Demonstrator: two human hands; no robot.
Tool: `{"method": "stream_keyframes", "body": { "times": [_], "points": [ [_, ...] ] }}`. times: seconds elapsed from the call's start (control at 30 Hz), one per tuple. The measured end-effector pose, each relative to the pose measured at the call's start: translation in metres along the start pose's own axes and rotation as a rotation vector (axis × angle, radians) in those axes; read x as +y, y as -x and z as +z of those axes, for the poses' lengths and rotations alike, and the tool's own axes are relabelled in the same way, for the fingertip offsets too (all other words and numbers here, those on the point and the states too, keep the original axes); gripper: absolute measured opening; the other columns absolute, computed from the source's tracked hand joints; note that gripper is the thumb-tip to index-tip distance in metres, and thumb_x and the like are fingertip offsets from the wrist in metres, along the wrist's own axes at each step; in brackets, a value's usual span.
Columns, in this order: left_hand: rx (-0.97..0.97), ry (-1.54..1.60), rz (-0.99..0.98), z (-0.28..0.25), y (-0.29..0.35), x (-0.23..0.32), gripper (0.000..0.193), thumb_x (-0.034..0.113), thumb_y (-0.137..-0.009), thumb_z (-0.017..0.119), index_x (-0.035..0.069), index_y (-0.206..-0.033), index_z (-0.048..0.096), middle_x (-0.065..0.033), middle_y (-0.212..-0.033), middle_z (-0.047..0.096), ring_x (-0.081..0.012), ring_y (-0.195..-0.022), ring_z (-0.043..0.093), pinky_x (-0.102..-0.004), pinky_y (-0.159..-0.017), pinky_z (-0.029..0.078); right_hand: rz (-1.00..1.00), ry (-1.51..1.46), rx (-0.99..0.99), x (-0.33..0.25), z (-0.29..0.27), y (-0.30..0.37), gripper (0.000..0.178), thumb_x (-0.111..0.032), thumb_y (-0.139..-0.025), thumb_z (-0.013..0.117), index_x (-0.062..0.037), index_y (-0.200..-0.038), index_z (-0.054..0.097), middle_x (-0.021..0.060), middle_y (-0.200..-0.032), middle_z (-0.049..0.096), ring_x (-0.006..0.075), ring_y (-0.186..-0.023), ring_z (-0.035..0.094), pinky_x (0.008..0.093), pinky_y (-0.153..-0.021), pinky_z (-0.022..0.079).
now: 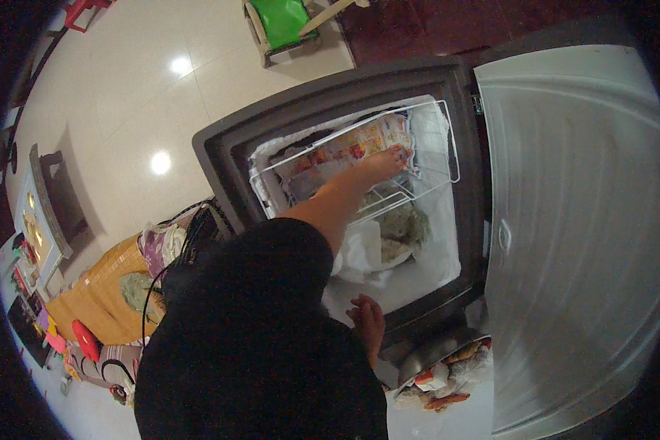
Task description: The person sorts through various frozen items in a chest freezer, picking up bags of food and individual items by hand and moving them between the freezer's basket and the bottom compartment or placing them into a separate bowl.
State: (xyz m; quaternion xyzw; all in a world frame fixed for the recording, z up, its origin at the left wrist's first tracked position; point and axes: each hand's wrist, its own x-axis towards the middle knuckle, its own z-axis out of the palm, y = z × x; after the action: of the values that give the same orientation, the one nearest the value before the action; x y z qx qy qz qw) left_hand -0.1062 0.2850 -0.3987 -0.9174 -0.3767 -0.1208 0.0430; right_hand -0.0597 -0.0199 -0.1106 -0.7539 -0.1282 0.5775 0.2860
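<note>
My left hand (389, 163) reaches across an open chest freezer (458, 183) into a white wire basket (453, 150) in its far part. Its fingers are curled on the end of a colourful printed plastic package (345, 150) lying there. My right hand (368, 320) hovers by the freezer's near inner wall, fingers loosely bent and apart, with nothing visible in it. Below the basket, inside the freezer, sit a greenish plastic bag (405, 226) and a white bag (361, 246). My left arm covers part of the basket and the package.
The raised freezer lid (579, 220) stands at the right. A metal bowl (436, 356) near the freezer's front side holds several bagged foods (458, 370). At the left is a mat-covered seat (99, 297) with cloths and cables. A green-seated chair (280, 22) stands beyond the freezer.
</note>
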Motion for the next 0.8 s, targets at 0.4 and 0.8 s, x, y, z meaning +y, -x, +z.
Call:
{"method": "stream_keyframes", "body": {
  "times": [0.4, 0.8],
  "points": [
    [0.048, 0.623, -0.222, -0.001, -0.010, -0.008, 0.026, 0.019, -0.080, 0.047, 0.003, -0.097, 0.059, -0.0134, -0.104, 0.057, -0.0278, -0.099, 0.053, -0.0395, -0.086, 0.043, 0.029, -0.041, -0.045, 0.008, -0.013, -0.005, 0.032, -0.023, -0.089, 0.052, 0.0005, -0.110, 0.052, 0.0125, -0.097, 0.060, 0.0160, -0.073, 0.056, 0.0270, -0.067, 0.047],
    [0.004, 0.497, -0.112, 0.023, 0.014, -0.008, 0.022, 0.014, -0.074, 0.054, 0.001, -0.090, 0.063, -0.0193, -0.098, 0.060, -0.0322, -0.090, 0.060, -0.0401, -0.076, 0.049, 0.024, 0.022, 0.002, -0.014, 0.008, -0.007, 0.028, -0.020, -0.089, 0.051, 0.0014, -0.106, 0.054, 0.0105, -0.094, 0.060, 0.0137, -0.072, 0.056, 0.0283, -0.070, 0.047]
  ]
}}
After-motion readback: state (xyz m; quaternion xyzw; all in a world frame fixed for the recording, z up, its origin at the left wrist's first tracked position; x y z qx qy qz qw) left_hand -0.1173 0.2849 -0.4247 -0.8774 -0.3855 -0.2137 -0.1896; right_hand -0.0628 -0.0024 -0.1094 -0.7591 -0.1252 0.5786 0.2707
